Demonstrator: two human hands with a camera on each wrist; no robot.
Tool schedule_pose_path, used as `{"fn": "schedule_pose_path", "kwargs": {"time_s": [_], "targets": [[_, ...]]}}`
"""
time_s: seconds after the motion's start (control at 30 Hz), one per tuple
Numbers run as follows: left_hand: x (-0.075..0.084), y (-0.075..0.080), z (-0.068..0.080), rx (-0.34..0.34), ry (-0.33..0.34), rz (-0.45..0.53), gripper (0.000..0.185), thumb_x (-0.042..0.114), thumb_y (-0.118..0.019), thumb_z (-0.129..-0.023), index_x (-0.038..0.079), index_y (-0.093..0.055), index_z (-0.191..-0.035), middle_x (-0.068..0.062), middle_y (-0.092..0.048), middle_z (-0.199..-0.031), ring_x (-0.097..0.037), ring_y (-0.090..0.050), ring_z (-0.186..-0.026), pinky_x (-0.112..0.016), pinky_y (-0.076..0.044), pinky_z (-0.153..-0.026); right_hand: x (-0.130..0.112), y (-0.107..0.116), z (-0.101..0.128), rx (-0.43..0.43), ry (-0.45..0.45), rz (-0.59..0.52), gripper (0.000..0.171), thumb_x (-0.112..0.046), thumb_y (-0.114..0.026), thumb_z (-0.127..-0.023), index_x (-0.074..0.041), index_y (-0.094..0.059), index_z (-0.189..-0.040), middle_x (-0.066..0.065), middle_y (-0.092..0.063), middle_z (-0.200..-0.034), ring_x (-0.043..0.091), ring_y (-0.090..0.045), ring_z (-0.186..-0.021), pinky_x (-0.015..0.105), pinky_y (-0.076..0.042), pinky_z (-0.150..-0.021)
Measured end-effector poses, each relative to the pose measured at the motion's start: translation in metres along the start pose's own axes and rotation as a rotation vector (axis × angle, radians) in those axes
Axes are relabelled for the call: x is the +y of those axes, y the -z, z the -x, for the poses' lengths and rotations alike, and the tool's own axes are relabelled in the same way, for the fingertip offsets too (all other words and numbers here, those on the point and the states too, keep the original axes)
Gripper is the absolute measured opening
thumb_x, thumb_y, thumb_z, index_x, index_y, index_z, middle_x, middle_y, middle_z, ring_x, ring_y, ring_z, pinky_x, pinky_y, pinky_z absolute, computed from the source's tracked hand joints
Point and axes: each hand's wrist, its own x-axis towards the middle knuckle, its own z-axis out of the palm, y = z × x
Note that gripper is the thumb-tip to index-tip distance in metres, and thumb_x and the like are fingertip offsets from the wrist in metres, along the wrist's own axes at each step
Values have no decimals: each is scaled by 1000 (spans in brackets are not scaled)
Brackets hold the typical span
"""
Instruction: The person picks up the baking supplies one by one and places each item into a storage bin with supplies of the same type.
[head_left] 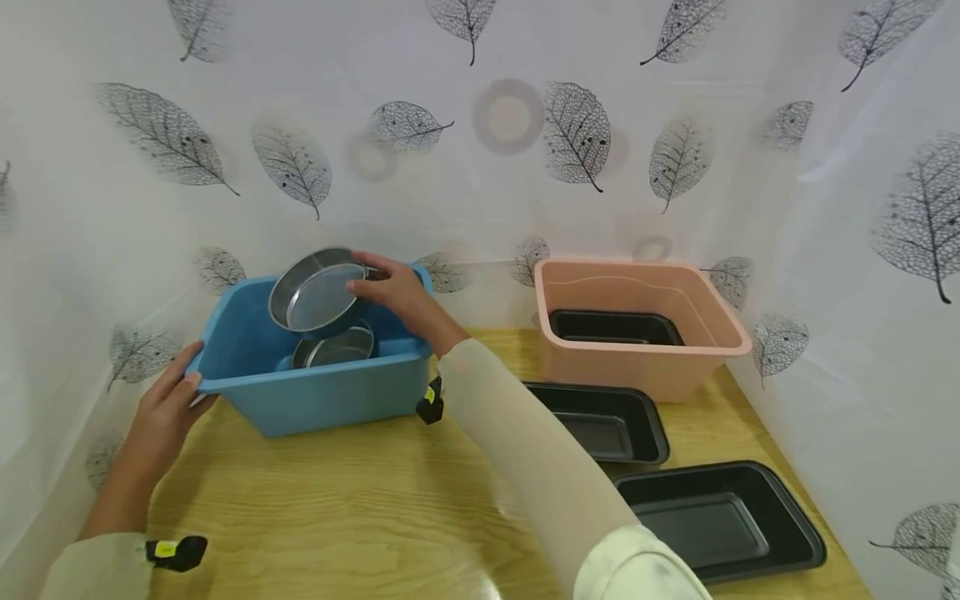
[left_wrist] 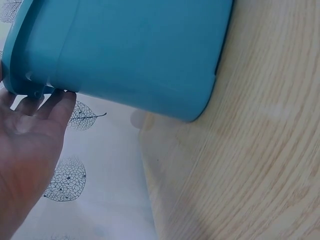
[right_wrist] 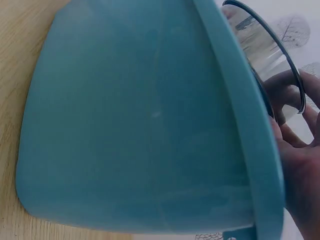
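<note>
You wear long cream sleeves, a left sleeve and a right sleeve, both ending at the wrist. Each wrist carries a small black device with a yellow label (left, right). Your left hand and right hand are bare.

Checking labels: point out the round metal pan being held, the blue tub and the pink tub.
round metal pan [head_left: 315, 293], head view, on its flat base.
blue tub [head_left: 330, 396], head view, on its front wall.
pink tub [head_left: 637, 367], head view, on its front wall.
</note>
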Motion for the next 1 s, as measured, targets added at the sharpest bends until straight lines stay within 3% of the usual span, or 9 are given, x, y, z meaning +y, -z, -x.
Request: {"fn": "schedule_pose_path", "kwargs": {"time_s": [0.27,0.43,0.73,1.0], "targets": [[2,-2,1,-4,12,31,58,17,-35,-111,20,-12,-164,-2,2,-171,-33,-4,-155,-4,-45,-91,14,-2,-11,0,-78,104,59,-16,-71,-96,-11,-49,-151,21,-54,-145,28,-61,-122,35,-54,-100],[2,-2,0,-7,18,61,58,17,-34,-111,20,-11,-164,-3,5,-171,-35,0,-155,-4,-45,-93,21,-4,-15,-29,-93,202,62,-22,-71,-95,-14,-47,-152,18,-52,-148,27,-58,-127,33,-54,-99],[2,0,0,-9,13,75,58,17,-34,-112,19,-11,-164,-3,6,-171,-35,1,-155,-4,-45,-93,25,-10,-20,-97,-141,427,62,-26,-70,-96,-23,-47,-153,5,-38,-162,28,-43,-143,45,-44,-112],[3,3,0,-2,34,97,57,15,-34,-112,19,-11,-164,-4,8,-171,-38,5,-154,-5,-45,-94,30,-13,-22,-139,-160,544,62,-26,-69,-98,-20,-45,-154,5,-36,-162,28,-37,-147,46,-41,-115]]}}
